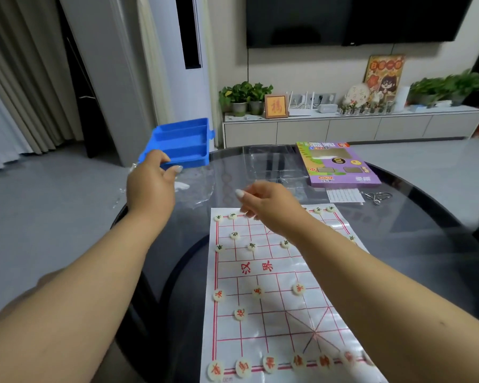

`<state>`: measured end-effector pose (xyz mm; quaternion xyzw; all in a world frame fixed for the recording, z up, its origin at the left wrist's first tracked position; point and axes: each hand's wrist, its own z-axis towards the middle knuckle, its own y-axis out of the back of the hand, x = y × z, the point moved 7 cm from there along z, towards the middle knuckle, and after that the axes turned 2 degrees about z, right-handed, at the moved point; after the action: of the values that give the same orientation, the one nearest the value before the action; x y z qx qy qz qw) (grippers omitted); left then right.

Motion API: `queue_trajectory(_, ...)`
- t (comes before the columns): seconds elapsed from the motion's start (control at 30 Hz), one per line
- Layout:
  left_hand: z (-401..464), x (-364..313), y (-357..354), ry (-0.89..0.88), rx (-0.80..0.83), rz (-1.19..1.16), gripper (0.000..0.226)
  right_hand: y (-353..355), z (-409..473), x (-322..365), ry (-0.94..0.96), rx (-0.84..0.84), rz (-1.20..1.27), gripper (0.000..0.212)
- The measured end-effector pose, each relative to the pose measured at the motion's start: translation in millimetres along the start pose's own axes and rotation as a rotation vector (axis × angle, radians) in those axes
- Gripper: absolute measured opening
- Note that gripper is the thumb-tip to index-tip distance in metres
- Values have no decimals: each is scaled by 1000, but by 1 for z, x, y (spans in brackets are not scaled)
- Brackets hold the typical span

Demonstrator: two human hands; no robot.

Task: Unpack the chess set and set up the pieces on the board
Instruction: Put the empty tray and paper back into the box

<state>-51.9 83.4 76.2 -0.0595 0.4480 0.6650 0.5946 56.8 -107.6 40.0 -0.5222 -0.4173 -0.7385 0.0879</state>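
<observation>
A white paper chess board printed with a red grid (274, 299) lies flat on a dark, round glass-topped counter (415, 230), its near edge closest to the person. Along that near edge sits a row of round cream chess pieces with red characters (242, 367); more red-marked pieces stand a few rows further in. Past the red characters printed across the board's middle, cream pieces with green characters (251, 246) are spread over the far half, with several lined up on the far edge.

Above the board's far edge the right hand (263, 201) hovers, fingers curled with thumb and fingertip drawn together; whether a piece sits between them cannot be told. Left of the board's far corner, the left hand (151, 183) grips the near rim of a blue plastic tray with long compartments (181, 143), thumb on top, holding it tilted in the air at the counter's edge.

Beyond the board lie crumpled clear plastic wrap (199, 186), a clear plastic insert (274, 164), a purple cardboard game box (338, 164), a small white sheet (344, 195) and a metal ring puzzle (376, 197). Further off, a white low cabinet (343, 128) carries potted plants (244, 96).
</observation>
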Motion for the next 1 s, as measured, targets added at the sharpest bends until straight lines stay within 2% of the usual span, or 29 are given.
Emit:
queue_trajectory(0.2, -54, -59, 8, -128, 60, -23, 8, 4, -15, 14, -157, 5, 585, 39)
queue_trajectory(0.4, -92, -97, 16, -180, 54, -97, 10, 15, -42, 32, -148, -58, 872, 38)
queue_trajectory(0.53, -105, -104, 21, -139, 51, -325, 18, 33, -56, 44, -59, -158, 952, 36)
queue_trajectory(0.63, -122, -95, 18, 20, 84, -471, 17, 48, -68, 47, -40, -239, 1014, 28)
queue_trajectory(0.73, -140, -79, 2, 272, 238, -628, 39, 57, -86, 48, -25, -248, 1131, 24)
queue_trajectory(0.87, -153, -76, -5, 615, 337, -1165, 51, 56, -113, 42, -60, -226, 1154, 24)
queue_trajectory(0.93, -154, -78, -1, 689, 328, -1320, 53, 53, -125, 33, -101, -224, 1132, 25)
queue_trajectory(1.0, -156, -79, 5, 677, 311, -1350, 50, 51, -136, 23, -145, -236, 1107, 26)
